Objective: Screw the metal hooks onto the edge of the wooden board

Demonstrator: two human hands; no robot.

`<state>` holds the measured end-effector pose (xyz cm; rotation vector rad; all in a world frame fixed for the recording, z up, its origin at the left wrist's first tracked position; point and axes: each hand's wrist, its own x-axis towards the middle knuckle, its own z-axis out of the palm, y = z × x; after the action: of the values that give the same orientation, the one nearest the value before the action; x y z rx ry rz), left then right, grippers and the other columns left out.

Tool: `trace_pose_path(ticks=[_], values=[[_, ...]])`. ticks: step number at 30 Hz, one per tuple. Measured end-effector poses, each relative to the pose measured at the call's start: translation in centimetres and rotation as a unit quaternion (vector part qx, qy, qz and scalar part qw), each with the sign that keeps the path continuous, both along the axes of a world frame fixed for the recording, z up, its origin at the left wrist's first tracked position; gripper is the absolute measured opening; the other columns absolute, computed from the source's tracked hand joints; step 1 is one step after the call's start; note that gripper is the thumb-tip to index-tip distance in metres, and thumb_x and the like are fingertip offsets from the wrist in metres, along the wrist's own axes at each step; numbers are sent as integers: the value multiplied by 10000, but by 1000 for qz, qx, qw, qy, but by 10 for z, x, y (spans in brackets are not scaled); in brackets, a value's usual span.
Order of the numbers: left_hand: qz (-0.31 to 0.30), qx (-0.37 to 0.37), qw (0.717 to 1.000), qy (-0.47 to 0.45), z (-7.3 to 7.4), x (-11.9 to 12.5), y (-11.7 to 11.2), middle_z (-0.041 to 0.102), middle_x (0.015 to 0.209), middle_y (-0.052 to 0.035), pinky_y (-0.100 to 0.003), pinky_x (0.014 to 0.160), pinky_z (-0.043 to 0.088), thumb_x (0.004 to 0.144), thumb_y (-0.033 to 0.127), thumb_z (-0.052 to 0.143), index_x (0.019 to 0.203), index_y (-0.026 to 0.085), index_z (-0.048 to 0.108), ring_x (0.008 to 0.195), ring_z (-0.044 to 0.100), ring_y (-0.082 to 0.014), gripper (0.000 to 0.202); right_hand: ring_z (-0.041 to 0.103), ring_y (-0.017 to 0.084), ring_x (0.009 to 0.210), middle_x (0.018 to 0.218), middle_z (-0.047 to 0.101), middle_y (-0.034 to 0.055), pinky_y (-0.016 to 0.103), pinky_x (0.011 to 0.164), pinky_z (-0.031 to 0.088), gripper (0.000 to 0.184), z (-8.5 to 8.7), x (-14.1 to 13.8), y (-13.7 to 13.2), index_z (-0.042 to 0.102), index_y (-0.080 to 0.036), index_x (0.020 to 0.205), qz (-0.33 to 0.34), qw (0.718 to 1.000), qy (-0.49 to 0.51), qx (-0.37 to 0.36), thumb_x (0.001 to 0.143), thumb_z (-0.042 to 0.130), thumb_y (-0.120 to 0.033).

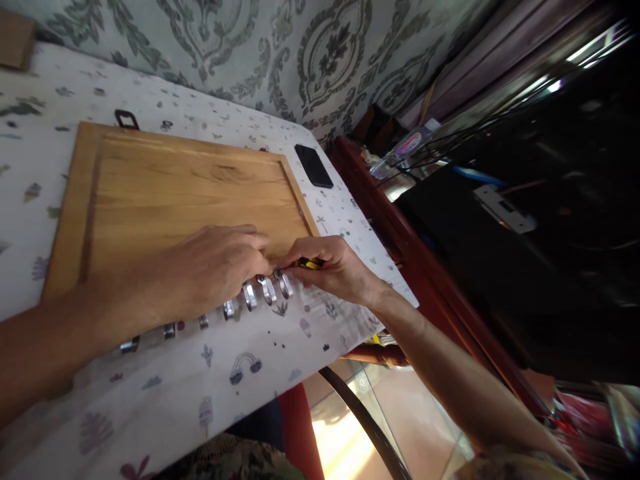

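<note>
Several shiny metal loops [269, 290] line the near edge of a wooden panel [190, 193], which lies between the far and near edges of the table [180, 407]. At the panel's near right corner, the right hand [337, 267] is closed on a yellow-and-black tool [312, 264]. Beside it, the left hand [217, 267] curls its fingers down; I cannot tell whether they grip anything. A dark phone [314, 166] lies near the table's far right corner.

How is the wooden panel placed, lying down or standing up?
Lying down: the wooden panel spreads across the patterned tabletop, framed face up, the left hand at its near edge.
</note>
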<state>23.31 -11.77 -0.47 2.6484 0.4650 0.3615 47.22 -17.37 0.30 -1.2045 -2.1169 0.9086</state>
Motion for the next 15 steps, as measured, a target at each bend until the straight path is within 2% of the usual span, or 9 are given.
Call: trace_pose_path(ticks=[2, 6, 12, 15], values=[[1, -6, 1000, 11, 1, 0, 1, 610, 808, -27, -326, 604, 295, 902, 145, 608, 863, 210, 763, 754, 571, -184, 172, 698, 113, 779, 863, 774, 45, 240, 723, 529, 182, -1, 1, -1, 788, -167, 899, -7, 1000, -7, 5, 945, 759, -341], [0, -15, 1000, 18, 1, 1, 1, 603, 806, -27, -319, 602, 292, 885, 176, 632, 848, 210, 762, 765, 568, -184, 140, 639, 90, 687, 806, 747, 24, 232, 647, 495, 207, -1, 1, -4, 775, -174, 869, -18, 1000, -2, 6, 940, 764, -368], [-1, -10, 1000, 6, -1, 0, 1, 613, 814, -29, -319, 610, 292, 889, 168, 630, 895, 222, 772, 761, 568, -181, 152, 603, 79, 656, 754, 701, -1, 230, 633, 470, 85, 0, -1, -6, 759, -171, 858, -20, 1000, 5, -16, 918, 754, -232], [2, -14, 1000, 12, 0, 1, 0, 616, 809, -32, -319, 605, 289, 886, 169, 633, 863, 215, 766, 751, 566, -181, 143, 608, 77, 663, 779, 710, 0, 232, 645, 468, 51, 0, -2, -6, 760, -166, 863, -24, 1000, -3, -17, 905, 747, -191]])
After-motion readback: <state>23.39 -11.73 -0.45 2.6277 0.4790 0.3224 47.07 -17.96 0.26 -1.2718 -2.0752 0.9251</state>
